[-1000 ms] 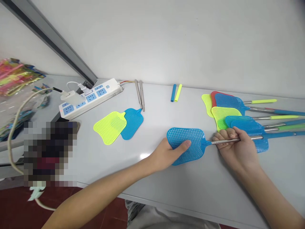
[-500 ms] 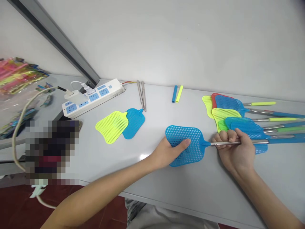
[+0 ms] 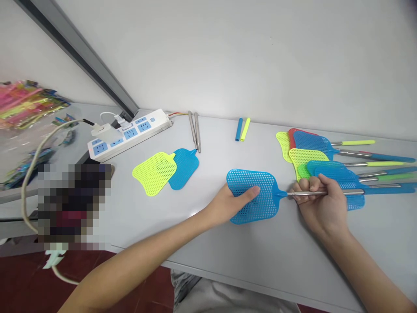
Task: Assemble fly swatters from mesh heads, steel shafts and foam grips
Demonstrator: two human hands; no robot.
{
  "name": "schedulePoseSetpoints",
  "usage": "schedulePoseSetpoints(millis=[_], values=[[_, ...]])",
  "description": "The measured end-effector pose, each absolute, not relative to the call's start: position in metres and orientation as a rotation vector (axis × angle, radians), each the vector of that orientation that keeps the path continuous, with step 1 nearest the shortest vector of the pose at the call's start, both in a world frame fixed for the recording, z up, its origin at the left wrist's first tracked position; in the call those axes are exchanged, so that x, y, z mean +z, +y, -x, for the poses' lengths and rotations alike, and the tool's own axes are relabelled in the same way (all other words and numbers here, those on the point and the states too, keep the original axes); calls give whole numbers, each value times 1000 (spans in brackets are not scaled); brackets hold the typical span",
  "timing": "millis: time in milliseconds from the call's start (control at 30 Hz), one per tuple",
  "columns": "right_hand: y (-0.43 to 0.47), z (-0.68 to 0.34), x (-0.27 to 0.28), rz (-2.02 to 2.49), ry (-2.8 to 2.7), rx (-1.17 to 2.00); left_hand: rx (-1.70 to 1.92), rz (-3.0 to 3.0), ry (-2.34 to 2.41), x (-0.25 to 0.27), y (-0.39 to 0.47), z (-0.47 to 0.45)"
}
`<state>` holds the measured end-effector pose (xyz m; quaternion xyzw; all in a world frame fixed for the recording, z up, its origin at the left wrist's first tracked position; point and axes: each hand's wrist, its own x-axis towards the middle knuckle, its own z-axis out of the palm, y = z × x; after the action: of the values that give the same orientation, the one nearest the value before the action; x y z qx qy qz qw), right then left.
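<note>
A blue fly swatter (image 3: 265,206) with a perforated head and a metal rod is held level above the grey table. My left hand (image 3: 228,205) grips its head, thumb on top and fingers hidden beneath. My right hand (image 3: 322,204) is closed around the metal rod, just right of the head's neck. Behind and right of that hand lie several swatters with yellow, green and blue handles, among them a red head (image 3: 292,138) and a yellow head (image 3: 308,156). To the left rest a loose yellow swatter head (image 3: 154,174) and a loose blue swatter head (image 3: 185,169), partly overlapping.
Two metal rods (image 3: 197,132) lie near the wall beside a white power strip (image 3: 133,134) with plugs in it. A blue tube (image 3: 239,129) and a yellow tube (image 3: 245,129) lie at the back. Packed colourful items (image 3: 29,106) are at far left, with a cable (image 3: 26,182) nearby.
The swatter in my hands has tilted very slightly, its handle end a little higher. Both hands keep their hold; the camera view has shifted a little.
</note>
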<state>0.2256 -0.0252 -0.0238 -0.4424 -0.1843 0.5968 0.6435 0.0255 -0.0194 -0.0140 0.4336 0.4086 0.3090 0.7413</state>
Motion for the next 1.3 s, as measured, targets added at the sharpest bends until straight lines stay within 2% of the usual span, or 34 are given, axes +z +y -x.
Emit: schedulePoseSetpoints(millis=[667, 1300], values=[[-22, -229, -19, 1064, -361, 1436, 681, -965, 867, -17, -18, -25], [-21, -235, -21, 1006, -242, 1529, 601, -1258, 912, -13, -24, -24]])
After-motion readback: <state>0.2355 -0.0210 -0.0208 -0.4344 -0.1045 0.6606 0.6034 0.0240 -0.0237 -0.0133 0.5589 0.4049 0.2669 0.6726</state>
